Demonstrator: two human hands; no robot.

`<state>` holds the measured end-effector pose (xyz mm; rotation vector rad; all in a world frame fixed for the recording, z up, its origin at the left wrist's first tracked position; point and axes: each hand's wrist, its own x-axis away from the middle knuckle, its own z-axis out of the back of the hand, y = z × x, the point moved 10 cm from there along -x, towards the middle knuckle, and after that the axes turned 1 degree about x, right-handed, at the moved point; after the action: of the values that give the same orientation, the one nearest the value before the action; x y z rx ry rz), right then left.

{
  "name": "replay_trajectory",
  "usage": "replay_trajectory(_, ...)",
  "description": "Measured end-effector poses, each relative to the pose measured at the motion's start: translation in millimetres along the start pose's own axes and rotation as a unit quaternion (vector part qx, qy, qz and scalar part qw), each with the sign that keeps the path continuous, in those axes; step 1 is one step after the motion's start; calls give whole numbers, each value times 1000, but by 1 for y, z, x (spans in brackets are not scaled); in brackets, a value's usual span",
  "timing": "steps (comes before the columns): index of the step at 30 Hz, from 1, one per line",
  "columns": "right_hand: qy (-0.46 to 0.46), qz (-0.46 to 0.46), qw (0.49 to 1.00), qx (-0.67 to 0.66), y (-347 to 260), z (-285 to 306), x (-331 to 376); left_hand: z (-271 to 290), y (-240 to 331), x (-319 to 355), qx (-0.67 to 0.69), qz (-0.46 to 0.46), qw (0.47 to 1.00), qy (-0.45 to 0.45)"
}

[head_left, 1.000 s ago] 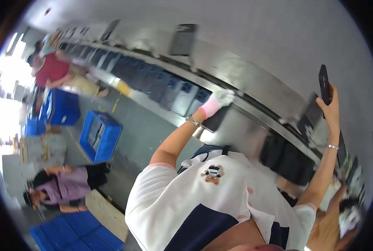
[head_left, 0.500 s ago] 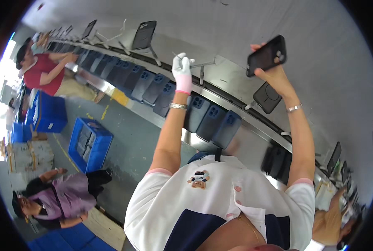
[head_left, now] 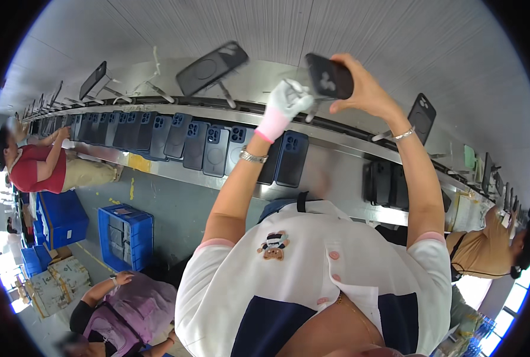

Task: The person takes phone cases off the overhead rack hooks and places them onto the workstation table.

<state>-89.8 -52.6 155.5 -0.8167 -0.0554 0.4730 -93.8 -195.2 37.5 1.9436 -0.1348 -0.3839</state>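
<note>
My right hand is closed round the side of a dark phone case, its fingers behind and thumb in front. The case is tilted above the line, close to the upright of a metal holder. My left hand, in a white glove with a pink cuff, is just left of the case with its fingers curled. Motion blur hides whatever they hold. Other holders carry a black case on the left and another black case on the right. A dark blue case lies below my left hand.
A row of blue-grey cases runs left along the metal ledge. More black cases stand at right. Blue crates sit on the floor. Nearby are a person in red, one in purple and one in tan.
My right hand has brought the dark phone case leftward, close to my left hand and a holder. The view has turned, and the carried cases have shifted along the line.
</note>
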Motion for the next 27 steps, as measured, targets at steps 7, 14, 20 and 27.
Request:
replay_trajectory(7,-49,-19,961,273,47,21,61,-106,-37,-8,-236,40,970,-38)
replay_trajectory(14,329,-2,908,258,59,92,218,-107,-109,57,-103,116,987,-46)
replay_trajectory(20,220,-274,917,189,241,-37,323,-61,-142,136,-109,189,976,1)
replay_trajectory(27,105,-454,857,219,309,-114,348,-54,-133,165,-146,217,964,49)
